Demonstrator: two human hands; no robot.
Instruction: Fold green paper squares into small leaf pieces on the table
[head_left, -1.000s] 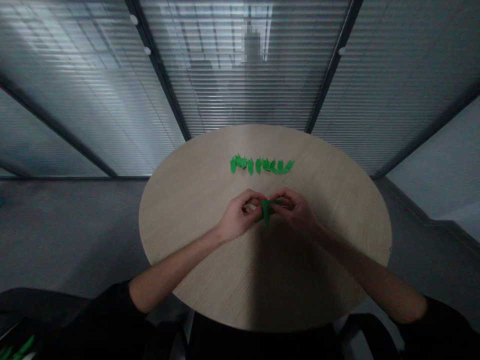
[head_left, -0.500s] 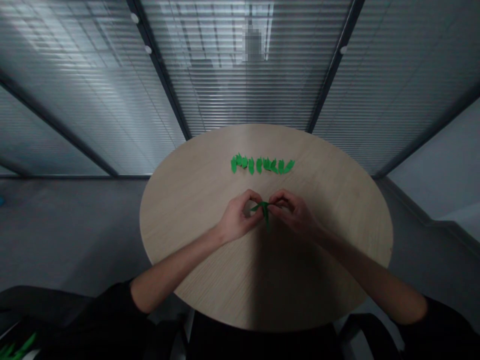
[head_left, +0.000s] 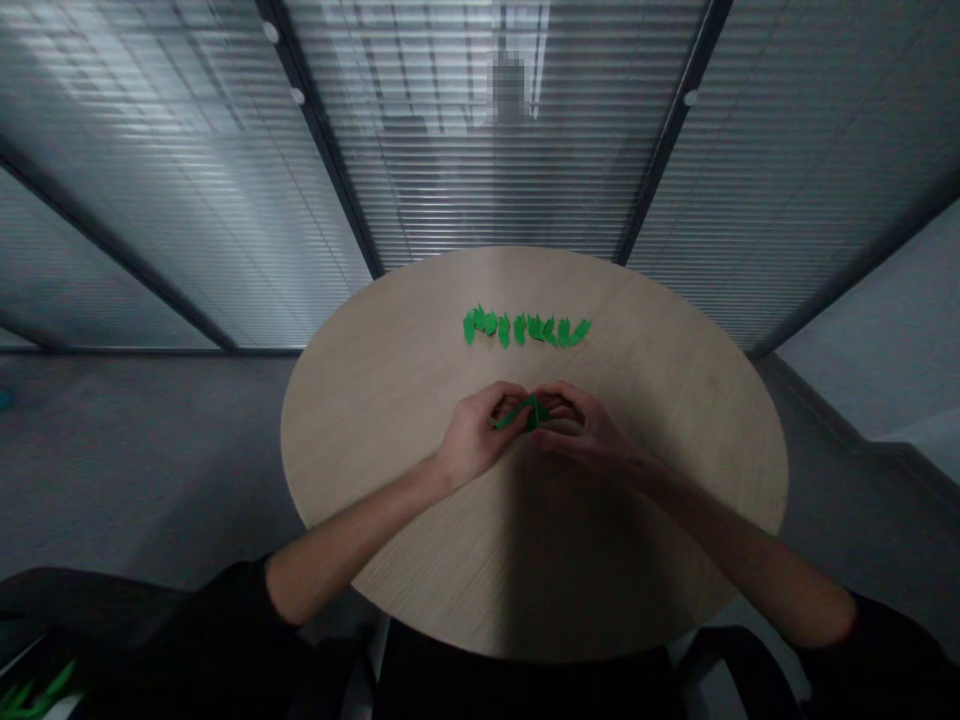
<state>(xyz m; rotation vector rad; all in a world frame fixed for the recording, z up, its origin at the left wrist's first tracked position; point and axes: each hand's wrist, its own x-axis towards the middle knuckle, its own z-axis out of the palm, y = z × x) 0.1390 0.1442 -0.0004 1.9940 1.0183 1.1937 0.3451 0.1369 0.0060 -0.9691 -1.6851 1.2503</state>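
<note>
The left hand [head_left: 474, 435] and right hand [head_left: 581, 425] curl nearly closed, fingertips pinching a folded strip of green paper [head_left: 521, 412] between them, a firm, close grip suiting such small folds. It is held over the round wooden bench [head_left: 675, 450]; farther off lies a row of green paper leaves [head_left: 525, 328].

Green paper [head_left: 525, 412] is partly hidden by the left hand [head_left: 476, 433] and right hand [head_left: 585, 432]. Green pieces [head_left: 30, 695] at lower left are cut off by the frame edge
</note>
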